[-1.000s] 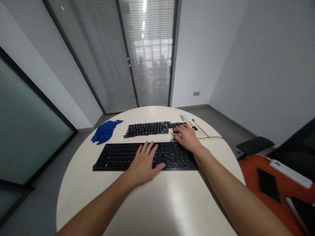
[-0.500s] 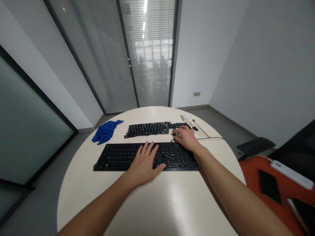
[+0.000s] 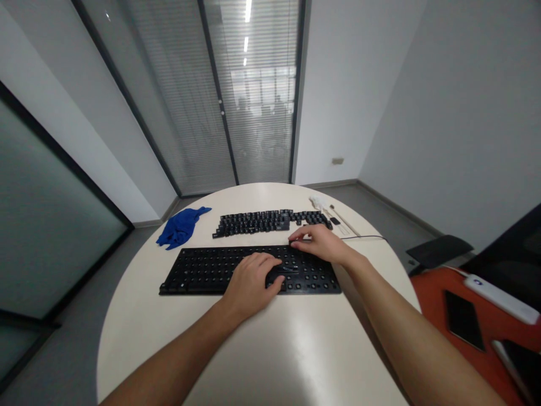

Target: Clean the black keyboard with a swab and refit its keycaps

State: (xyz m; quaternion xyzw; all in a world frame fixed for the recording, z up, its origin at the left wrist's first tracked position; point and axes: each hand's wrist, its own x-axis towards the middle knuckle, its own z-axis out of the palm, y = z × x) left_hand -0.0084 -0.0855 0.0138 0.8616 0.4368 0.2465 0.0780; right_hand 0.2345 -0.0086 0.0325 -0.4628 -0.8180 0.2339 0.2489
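Observation:
A black keyboard base (image 3: 203,270) with bare key sockets lies flat across the table in front of me. My left hand (image 3: 253,282) rests over its middle, fingers bent and thumb apart, holding nothing that I can see. At the base's top edge, right of centre, my right hand (image 3: 318,242) pinches a small dark keycap (image 3: 290,243), mostly covered by the fingertips. Behind the base, black keycaps (image 3: 253,222) stand in rows, with a smaller group of keycaps (image 3: 315,217) beyond my right hand.
A crumpled blue cloth (image 3: 180,228) lies at the table's left. A thin brush (image 3: 344,220), a white fluffy piece (image 3: 318,203) and a dark cable (image 3: 366,237) are at the right. An orange chair (image 3: 435,310) beside the round table holds a phone (image 3: 464,320) and a white power strip (image 3: 501,299).
My right hand has come back from the loose keycaps to the base's top edge, with a keycap in its fingertips. My left hand's fingers have drawn in from outstretched to bent.

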